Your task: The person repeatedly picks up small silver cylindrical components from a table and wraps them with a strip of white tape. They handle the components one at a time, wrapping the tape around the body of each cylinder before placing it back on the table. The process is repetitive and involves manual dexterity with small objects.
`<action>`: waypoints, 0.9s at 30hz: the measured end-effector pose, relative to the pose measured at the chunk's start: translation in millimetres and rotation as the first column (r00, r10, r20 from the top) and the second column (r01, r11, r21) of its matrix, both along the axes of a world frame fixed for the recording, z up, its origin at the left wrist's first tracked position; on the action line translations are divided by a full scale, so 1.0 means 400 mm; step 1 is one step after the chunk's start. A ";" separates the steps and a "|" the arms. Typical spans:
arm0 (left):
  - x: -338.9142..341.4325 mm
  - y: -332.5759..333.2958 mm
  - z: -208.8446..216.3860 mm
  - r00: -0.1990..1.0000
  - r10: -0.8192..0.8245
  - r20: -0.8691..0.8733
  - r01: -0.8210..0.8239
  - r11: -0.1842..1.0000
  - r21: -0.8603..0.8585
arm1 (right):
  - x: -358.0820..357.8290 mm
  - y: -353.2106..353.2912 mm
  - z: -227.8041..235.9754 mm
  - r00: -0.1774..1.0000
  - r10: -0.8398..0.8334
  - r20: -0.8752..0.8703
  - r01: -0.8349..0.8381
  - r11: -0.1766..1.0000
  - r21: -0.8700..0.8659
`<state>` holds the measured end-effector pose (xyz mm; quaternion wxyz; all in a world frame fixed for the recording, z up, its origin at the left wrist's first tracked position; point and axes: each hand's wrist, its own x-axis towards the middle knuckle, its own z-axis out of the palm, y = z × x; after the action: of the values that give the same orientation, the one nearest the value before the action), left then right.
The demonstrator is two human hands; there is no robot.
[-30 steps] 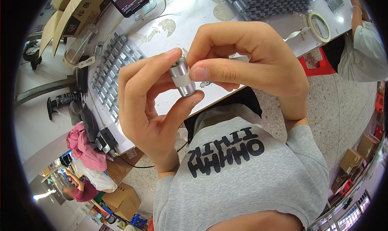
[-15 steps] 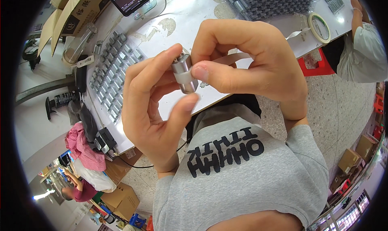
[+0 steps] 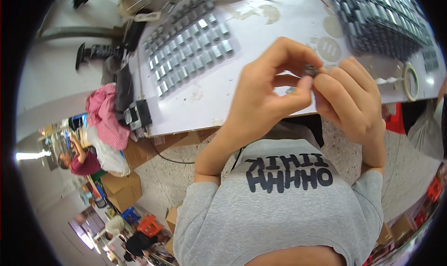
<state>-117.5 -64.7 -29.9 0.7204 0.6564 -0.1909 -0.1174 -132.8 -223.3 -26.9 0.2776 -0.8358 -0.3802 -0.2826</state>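
Both hands meet in front of my chest, above the near edge of a white worktable [image 3: 260,42]. A small metal cylinder [image 3: 310,71] shows only as a dark end between the fingertips; the rest is hidden. My left hand [image 3: 267,96] pinches it with thumb and forefinger from the left. My right hand [image 3: 351,100] closes around it from the right, fingers curled.
A grey tray of several silver cylinders [image 3: 188,40] lies on the table's left part, and a larger dark tray of cylinders [image 3: 382,19] at the far right. A tape roll [image 3: 410,82] sits near the right edge. Cardboard boxes [image 3: 123,189] and other people [image 3: 81,161] are on the floor side, left.
The cylinder has turned from side-on, showing its silver length, to end-on and mostly covered by fingers. The view has shifted, so the hands now sit further right over the table.
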 end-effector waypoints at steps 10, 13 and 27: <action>0.024 0.005 -0.078 0.871 -0.190 -0.452 0.109 0.974 -0.200 | 0.018 -0.006 -0.045 0.980 0.097 0.172 -0.045 0.957 -0.286; 0.055 0.017 -0.130 0.869 -0.160 -0.469 0.024 0.959 -0.282 | -0.003 0.023 -0.060 0.964 0.252 0.089 -0.238 0.961 -0.142; 0.350 0.558 -0.182 0.793 0.293 0.534 -0.605 0.478 0.636 | 0.014 0.044 -0.106 0.879 0.128 -0.459 0.166 0.820 0.547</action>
<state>22.5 158.6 -102.9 0.3170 0.9376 -0.0634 0.1284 -127.0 -205.7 -69.3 0.5965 -0.7608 -0.1891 -0.1722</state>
